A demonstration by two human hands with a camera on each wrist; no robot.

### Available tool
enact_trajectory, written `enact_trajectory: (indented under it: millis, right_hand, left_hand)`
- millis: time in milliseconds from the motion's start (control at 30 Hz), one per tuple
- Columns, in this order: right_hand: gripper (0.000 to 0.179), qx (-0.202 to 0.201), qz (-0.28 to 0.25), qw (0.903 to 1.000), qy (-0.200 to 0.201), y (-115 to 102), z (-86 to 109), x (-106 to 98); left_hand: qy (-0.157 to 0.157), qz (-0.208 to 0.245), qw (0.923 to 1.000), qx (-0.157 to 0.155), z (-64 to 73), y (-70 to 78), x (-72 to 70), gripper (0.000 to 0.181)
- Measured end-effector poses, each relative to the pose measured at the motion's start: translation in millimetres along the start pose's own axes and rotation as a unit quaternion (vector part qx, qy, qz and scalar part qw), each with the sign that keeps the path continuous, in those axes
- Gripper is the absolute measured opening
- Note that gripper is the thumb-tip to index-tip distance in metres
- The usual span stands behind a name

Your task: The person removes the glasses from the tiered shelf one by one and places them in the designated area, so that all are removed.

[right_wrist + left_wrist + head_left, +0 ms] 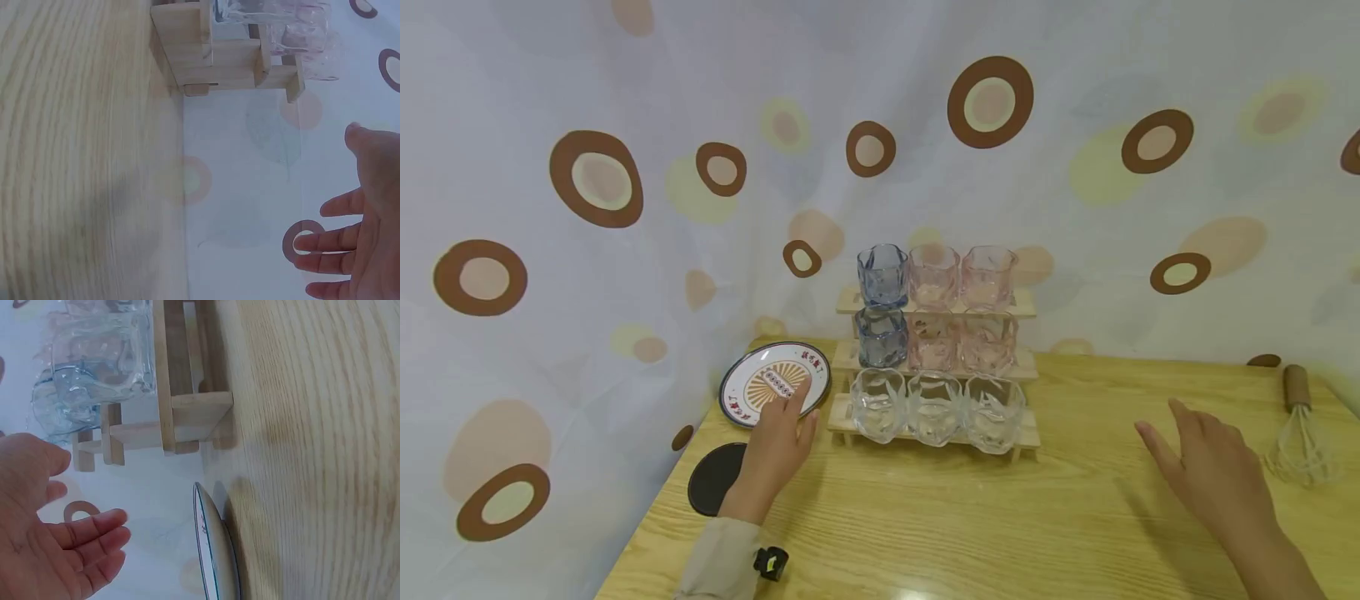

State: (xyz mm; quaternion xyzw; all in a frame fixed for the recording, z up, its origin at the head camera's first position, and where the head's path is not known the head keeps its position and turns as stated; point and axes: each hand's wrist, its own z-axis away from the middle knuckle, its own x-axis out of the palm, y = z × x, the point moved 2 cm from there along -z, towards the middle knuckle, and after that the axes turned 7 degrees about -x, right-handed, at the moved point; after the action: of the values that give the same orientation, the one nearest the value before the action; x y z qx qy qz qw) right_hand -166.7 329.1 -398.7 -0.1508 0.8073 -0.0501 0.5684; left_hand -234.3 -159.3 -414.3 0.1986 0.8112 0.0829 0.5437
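Observation:
My left hand (775, 450) hovers over the near right side of a white plate (741, 385) with a dark rim and a sunburst pattern; its relaxed fingers hold nothing. In the left wrist view, that plate (215, 550) appears edge-on, apart from the fingers. To the right is a three-tier wooden rack (841, 414). Three clear glasses (936, 408) fill its lowest tier, while blue glasses (882, 337) and pink glasses (988, 279) stand on the upper tiers. My right hand (1221, 471), empty with fingers spread, is above the table between rack and whisk.
A whisk (1300, 437) with a brown handle lies at the right of the wooden table (970, 525). Near the left table edge is a round black mat (709, 483), partly behind the left wrist. A spotted curtain (925, 192) hangs behind and at the left.

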Motion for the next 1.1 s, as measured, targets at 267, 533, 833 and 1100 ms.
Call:
enact_trajectory:
  millis: [267,533,833,1100]
  right_hand:
    - [0.06,-0.041,-0.107,0.9917,0.059,-9,-21.7,-17]
    - [0.051,-0.104,-0.161,0.9773,0.091,-26,-53.4,-27]
    - [0.056,-0.112,-0.198,0.9723,0.052,-40,-93.5,-35]
    - [0.062,-0.096,-0.25,0.9634,0.014,-54,-125.2,-36]
  left_hand:
    - [-0.055,0.135,0.9868,-0.07,-7.4,-1.2,-0.8,0.049]
    - [-0.205,0.28,0.9215,-0.174,-8.5,-11.7,17.8,0.055]
    - [-0.264,0.381,0.8723,-0.155,-13.4,-16.5,40.8,0.057]
    - [-0.271,0.384,0.867,-0.166,-21.5,-13.7,53.0,0.055]
